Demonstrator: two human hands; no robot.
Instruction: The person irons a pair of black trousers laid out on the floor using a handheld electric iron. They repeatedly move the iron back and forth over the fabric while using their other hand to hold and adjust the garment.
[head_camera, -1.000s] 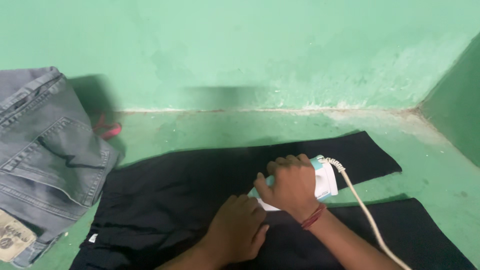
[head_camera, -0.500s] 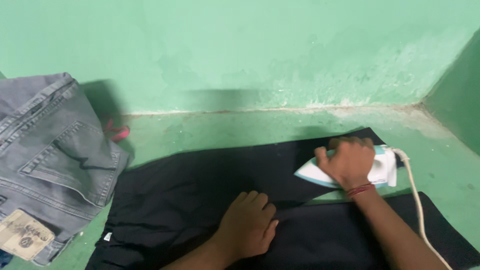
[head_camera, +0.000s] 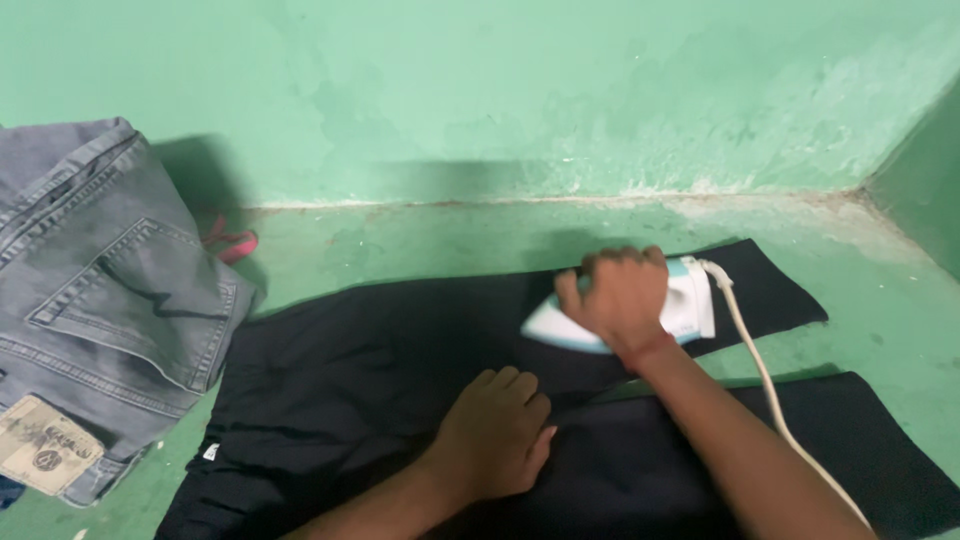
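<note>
Black trousers lie spread flat on the green floor, both legs pointing right. My right hand grips the handle of a white and light-blue clothes iron, which rests on the far trouser leg with its tip pointing left. Its white cord trails from the back of the iron toward the lower right. My left hand lies palm down on the black cloth near the crotch, fingers together, holding nothing.
Grey jeans with a tan patch lie bunched at the left. A small red-pink item peeks out behind them by the green wall. Bare green floor lies between trousers and wall.
My right hand slid the iron right along the far leg, then back left toward the middle. My left hand stayed pressed on the cloth in about the same spot.
</note>
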